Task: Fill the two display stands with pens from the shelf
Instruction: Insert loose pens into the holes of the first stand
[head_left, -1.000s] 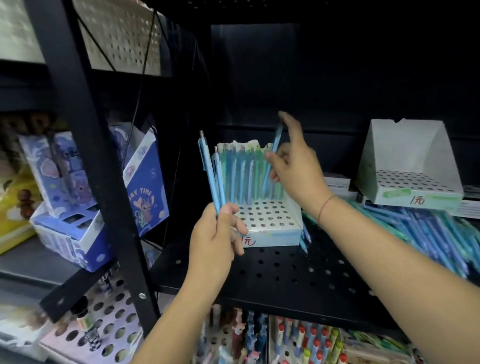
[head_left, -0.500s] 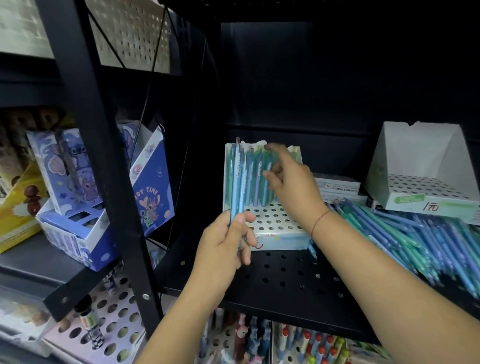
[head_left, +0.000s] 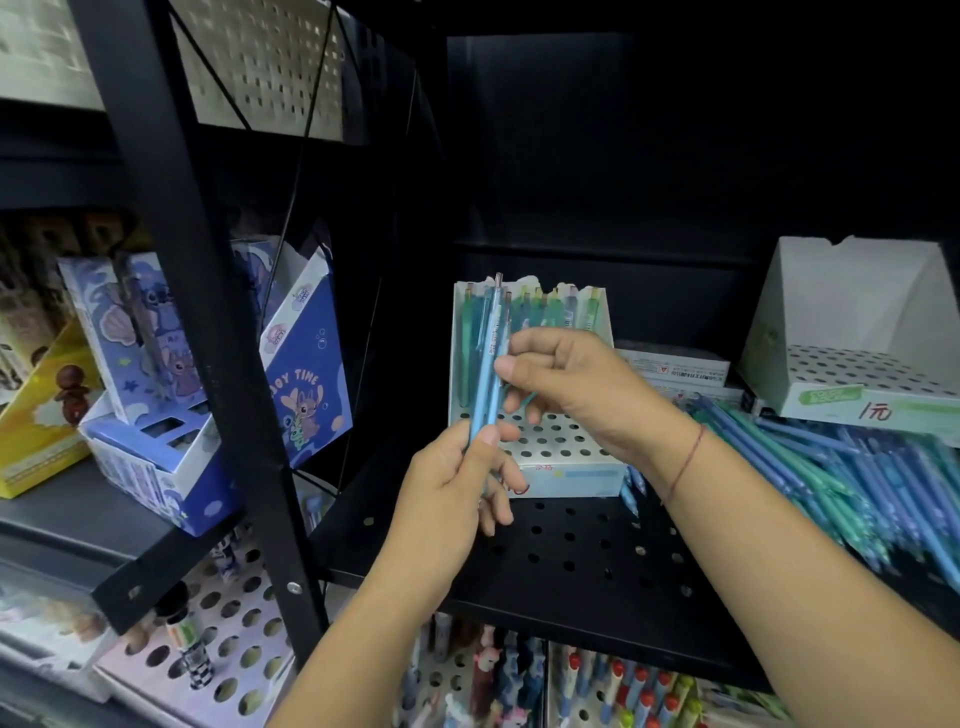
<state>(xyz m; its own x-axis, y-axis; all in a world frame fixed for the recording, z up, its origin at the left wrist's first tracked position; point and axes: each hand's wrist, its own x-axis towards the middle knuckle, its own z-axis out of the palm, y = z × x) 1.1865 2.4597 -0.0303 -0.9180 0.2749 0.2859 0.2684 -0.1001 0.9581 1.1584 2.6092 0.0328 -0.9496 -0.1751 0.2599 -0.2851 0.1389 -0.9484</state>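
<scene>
Fingers (head_left: 506, 370) of the right hand (head_left: 576, 384) pinch one of the blue pens (head_left: 484, 364) gripped in the left hand (head_left: 447, 499) before the left stand (head_left: 576, 447), only its back row filled, while the right stand (head_left: 857, 301) looks empty and loose pens (head_left: 831, 467) lie heaped on the shelf (head_left: 571, 551), so most seems left to do.

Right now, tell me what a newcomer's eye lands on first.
At centre the left hand grips a few blue pens from below while the right hand pinches one higher up. Behind them stands a part-filled display stand; a heap of loose pens lies at right on the shelf.
</scene>
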